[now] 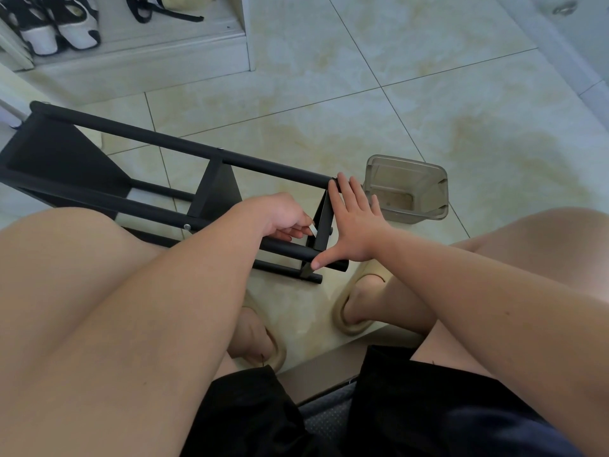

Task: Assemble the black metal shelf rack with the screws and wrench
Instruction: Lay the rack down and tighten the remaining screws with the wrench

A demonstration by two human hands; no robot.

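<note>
The black metal shelf rack lies on its side on the tiled floor, its round poles running from upper left to centre, with black shelf panels fixed between them. My left hand is closed on a small silver wrench just inside the nearest end panel. My right hand is flat and spread against the outer face of that panel, thumb tip on the near pole's end. A screw shows on the near pole.
A clear plastic box stands on the floor just right of the rack's end. A white cabinet with black-and-white shoes is at the upper left. My knees and sandalled feet flank the rack.
</note>
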